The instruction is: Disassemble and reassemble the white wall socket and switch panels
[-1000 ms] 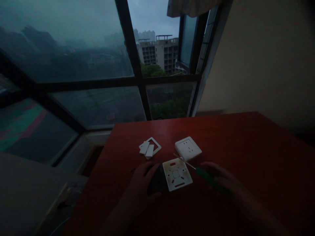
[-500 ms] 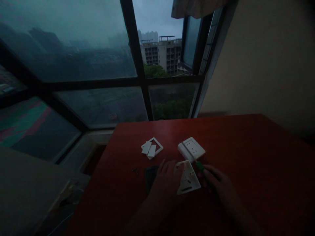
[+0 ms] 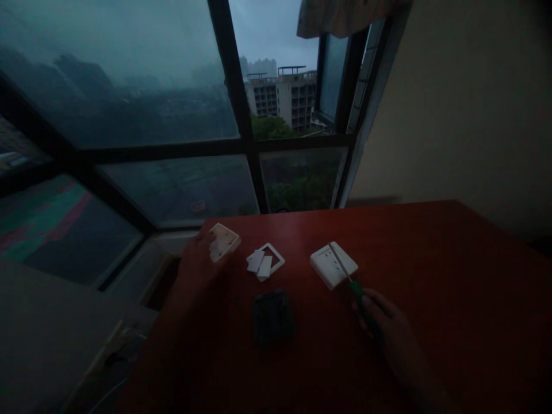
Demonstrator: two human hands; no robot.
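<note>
My left hand [image 3: 196, 261] grips a white square plate [image 3: 223, 241] at the far left corner of the red table [image 3: 431, 259]. In my right hand [image 3: 386, 325] is a green-handled screwdriver [image 3: 357, 296]; its metal shaft lies across a white wall socket [image 3: 333, 264]. A dark square part [image 3: 272, 315] rests on the table between my hands. Beyond it lies a white frame with two small white covers [image 3: 264, 261].
A large dark-framed window [image 3: 241, 144] rises behind the table's far edge, with buildings outside. A plain wall [image 3: 466, 115] stands on the right. Left of the table is a lower grey surface [image 3: 52, 339] with a cable. The room is very dim.
My left hand has lifted the white plate off the dark part and carried it to the far left corner. The screwdriver tip has moved up over the socket.
</note>
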